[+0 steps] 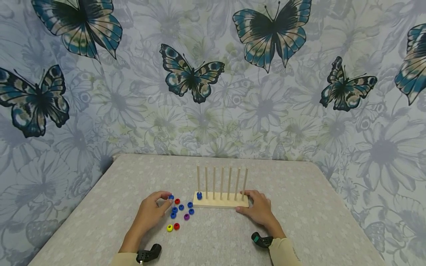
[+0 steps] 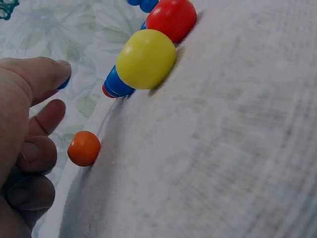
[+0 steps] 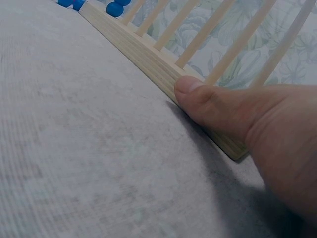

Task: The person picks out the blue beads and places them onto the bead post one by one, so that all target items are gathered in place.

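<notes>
My left hand [image 1: 151,210] pinches a blue bead [image 1: 171,197] between thumb and forefinger, at the left of a loose group of beads. In the left wrist view only an edge of that bead [image 2: 65,83] shows past the fingertips. An orange bead [image 2: 83,148] sits on the table near the curled lower fingers. To the right is a wooden peg stand [image 1: 219,204] with a row of several upright pegs. Blue beads [image 1: 199,195] are stacked on its leftmost peg. My right hand [image 1: 259,207] grips the stand's right end, its thumb [image 3: 198,96] along the front edge.
Between the left hand and the stand lie several blue beads [image 1: 181,207], a red bead [image 1: 177,201] and a purple bead [image 1: 186,217]. Closer to me, a yellow bead [image 1: 169,228] sits beside another red bead [image 1: 176,226]. A butterfly-patterned backdrop [image 1: 213,122] rises behind the cloth-covered table [image 1: 299,192].
</notes>
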`<state>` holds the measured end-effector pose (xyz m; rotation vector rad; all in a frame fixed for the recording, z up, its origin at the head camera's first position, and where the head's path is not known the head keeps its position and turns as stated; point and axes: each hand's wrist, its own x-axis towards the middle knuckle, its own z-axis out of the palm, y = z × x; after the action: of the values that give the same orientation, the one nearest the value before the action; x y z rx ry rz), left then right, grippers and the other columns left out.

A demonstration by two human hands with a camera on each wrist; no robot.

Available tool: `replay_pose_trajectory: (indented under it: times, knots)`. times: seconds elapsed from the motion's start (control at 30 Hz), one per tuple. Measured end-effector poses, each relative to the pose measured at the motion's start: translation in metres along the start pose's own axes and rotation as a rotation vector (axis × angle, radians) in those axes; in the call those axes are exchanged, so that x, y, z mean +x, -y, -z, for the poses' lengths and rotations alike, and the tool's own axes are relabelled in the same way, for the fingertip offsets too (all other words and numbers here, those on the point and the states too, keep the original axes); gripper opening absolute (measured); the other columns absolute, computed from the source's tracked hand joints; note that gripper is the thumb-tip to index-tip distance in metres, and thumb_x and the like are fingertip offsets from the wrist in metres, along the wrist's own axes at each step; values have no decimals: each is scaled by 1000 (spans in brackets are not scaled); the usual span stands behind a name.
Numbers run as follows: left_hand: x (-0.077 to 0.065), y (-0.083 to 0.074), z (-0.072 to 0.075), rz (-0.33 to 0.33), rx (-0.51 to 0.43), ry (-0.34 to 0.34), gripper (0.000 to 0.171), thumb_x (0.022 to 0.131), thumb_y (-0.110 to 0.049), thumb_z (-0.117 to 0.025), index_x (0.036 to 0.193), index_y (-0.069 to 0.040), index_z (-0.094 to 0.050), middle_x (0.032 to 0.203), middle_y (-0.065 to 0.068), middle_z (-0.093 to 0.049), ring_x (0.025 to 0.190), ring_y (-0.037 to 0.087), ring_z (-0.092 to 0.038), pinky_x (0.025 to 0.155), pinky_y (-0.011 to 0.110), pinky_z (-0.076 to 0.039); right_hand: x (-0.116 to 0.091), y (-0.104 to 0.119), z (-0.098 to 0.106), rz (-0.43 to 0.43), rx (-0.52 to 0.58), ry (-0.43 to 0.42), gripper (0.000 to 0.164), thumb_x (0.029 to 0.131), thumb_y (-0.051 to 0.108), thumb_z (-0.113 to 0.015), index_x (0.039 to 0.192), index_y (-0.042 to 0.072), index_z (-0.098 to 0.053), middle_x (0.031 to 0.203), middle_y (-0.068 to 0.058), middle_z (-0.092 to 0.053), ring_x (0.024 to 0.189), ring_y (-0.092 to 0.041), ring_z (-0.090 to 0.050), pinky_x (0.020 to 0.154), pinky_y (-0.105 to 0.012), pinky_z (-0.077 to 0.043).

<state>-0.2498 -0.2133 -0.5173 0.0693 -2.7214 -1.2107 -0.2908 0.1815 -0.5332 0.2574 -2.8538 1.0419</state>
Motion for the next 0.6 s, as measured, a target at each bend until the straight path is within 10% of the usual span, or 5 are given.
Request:
replay_pose_trajectory:
  times: [0.6]
  knots:
    - [-6, -25, 4, -62, 2, -57, 30, 95, -35, -69, 124, -24, -68, 106, -6, -69, 66, 16, -49, 55, 26, -41, 2, -5, -1, 1, -5, 3, 68, 74, 57, -83, 132, 29, -62, 137, 1, -59, 123, -25, -50, 97, -51, -32]
